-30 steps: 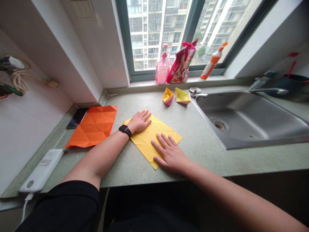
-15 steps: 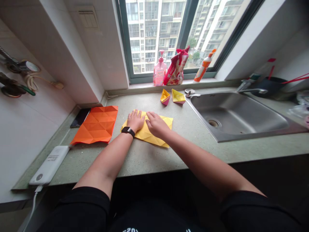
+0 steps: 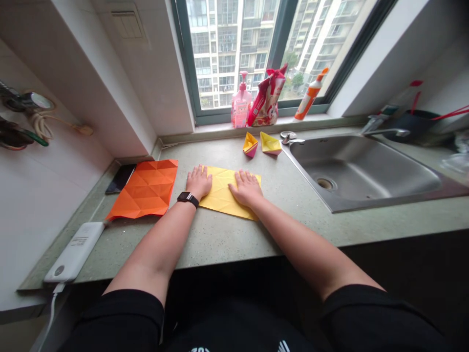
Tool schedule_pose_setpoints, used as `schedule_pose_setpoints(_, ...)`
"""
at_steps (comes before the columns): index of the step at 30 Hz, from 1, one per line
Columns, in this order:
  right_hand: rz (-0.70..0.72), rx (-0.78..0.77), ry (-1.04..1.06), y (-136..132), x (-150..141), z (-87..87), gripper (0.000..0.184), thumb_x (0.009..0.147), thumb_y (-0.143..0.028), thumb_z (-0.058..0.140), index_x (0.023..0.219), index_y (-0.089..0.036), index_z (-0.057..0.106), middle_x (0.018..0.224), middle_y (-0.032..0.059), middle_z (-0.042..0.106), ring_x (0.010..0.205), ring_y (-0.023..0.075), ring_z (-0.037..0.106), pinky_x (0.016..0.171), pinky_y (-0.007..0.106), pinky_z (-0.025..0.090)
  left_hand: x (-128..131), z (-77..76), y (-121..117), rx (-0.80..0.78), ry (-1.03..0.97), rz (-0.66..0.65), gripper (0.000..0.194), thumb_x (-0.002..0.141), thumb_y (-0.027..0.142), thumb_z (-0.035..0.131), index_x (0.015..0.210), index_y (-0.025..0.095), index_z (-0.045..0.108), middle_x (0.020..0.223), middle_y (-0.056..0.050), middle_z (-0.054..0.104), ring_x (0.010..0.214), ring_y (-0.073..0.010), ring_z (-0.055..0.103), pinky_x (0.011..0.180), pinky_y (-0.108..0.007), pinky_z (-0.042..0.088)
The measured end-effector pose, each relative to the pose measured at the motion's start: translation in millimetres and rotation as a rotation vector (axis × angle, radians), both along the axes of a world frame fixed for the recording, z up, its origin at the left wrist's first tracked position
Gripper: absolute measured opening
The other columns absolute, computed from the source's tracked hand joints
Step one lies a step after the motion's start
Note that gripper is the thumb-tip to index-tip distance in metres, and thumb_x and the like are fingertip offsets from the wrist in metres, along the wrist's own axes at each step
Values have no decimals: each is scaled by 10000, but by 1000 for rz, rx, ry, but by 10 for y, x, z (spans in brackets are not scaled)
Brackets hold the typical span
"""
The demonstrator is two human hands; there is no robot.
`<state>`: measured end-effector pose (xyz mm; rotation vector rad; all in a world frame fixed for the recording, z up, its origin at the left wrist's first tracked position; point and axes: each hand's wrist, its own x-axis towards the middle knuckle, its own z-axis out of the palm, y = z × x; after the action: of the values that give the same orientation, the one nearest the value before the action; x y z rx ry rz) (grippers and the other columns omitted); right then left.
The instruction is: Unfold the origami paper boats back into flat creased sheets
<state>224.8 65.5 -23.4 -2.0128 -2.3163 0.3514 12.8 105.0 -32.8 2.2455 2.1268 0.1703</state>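
A creased sheet of yellow paper (image 3: 222, 193) lies flat on the counter in front of me. My left hand (image 3: 199, 181) rests palm down on its left end, fingers stretched out, with a black watch on the wrist. Across the right part of the sheet, my right hand (image 3: 246, 187) presses flat with its fingers spread. Parts of the paper under both palms are hidden. To the left is a creased sheet of orange paper (image 3: 146, 189). Two small folded paper boats, one orange-yellow and pink (image 3: 250, 144), one pale yellow and pink (image 3: 270, 143), stand behind the yellow sheet.
On the right a steel sink (image 3: 366, 166) is set into the counter (image 3: 216, 242). A white power bank (image 3: 75, 252) with a cable and a dark phone (image 3: 120, 179) lie left. A pink pump bottle (image 3: 241, 105), a red bag (image 3: 267, 100) and an orange-white bottle (image 3: 310, 98) line the windowsill.
The yellow sheet has been turned so its long edges run sideways. My right hand moved from its near corner to the middle, then out to its right end. My left hand shifted slightly left.
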Motion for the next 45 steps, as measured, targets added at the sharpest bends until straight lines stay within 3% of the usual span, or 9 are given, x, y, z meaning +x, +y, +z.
schedule_pose_setpoints(6,-27,-5,-68,42,264,-16,845,1095,-598,196,1751,-65,188,1844,142,104,1706,300,106,1366,458,84,-314,242,-9,-12,32,34,675,1107,405,273,1692,88,384,1767,-196,346,1664,-377,282,1363,-623,163)
schedule_pose_setpoints(10,-20,21,-82,31,235,-47,837,1094,-587,195,1745,-61,206,1840,159,120,1699,314,138,1362,472,101,92,354,-73,46,30,-96,683,1122,375,263,1700,13,307,1782,-235,281,1687,-357,213,1379,-564,128)
schedule_pose_setpoints(15,-9,75,-100,24,243,-82,790,1100,-509,203,1734,-39,233,1828,182,164,1686,328,195,1356,484,120,690,128,-428,18,2,-310,658,1140,472,266,1715,161,344,1786,-125,332,1671,-290,284,1369,-504,211)
schedule_pose_setpoints(20,-8,78,-105,44,254,-111,793,1099,-519,192,1740,-53,230,1831,167,161,1690,329,178,1356,494,117,472,-48,-662,-10,3,-216,686,1134,444,231,1729,110,301,1796,-170,274,1685,-339,233,1368,-564,200)
schedule_pose_setpoints(28,-16,44,-71,84,252,-127,814,1094,-558,215,1746,-71,214,1837,169,123,1695,332,150,1358,511,82,-396,187,-315,-53,35,46,645,1123,405,248,1713,171,361,1778,-178,330,1659,-386,294,1332,-625,247)
schedule_pose_setpoints(33,-20,55,-65,49,233,-93,801,1098,-540,208,1741,-63,230,1834,168,144,1693,330,163,1356,506,90,-39,294,-153,8,22,-120,648,1127,336,246,1724,86,282,1784,-198,305,1666,-306,292,1362,-498,220)
schedule_pose_setpoints(36,-16,74,-60,37,223,-89,795,1099,-533,215,1738,-60,241,1830,176,153,1690,335,174,1354,514,96,355,197,-182,-10,2,-330,619,1139,429,297,1710,198,366,1787,-101,342,1669,-241,288,1366,-429,211)
schedule_pose_setpoints(38,-16,74,-60,37,219,-94,791,1100,-534,220,1738,-66,249,1829,176,156,1690,334,175,1354,517,99,456,124,-194,-33,-4,-395,605,1131,488,343,1690,267,413,1787,-64,349,1665,-259,300,1362,-476,218)
schedule_pose_setpoints(45,-30,84,-43,17,256,-50,753,1112,-499,279,1716,-51,309,1813,184,236,1681,341,211,1355,527,124,-3,86,13,-22,7,-167,656,1129,482,286,1713,194,363,1802,-157,272,1675,-342,261,1344,-588,216)
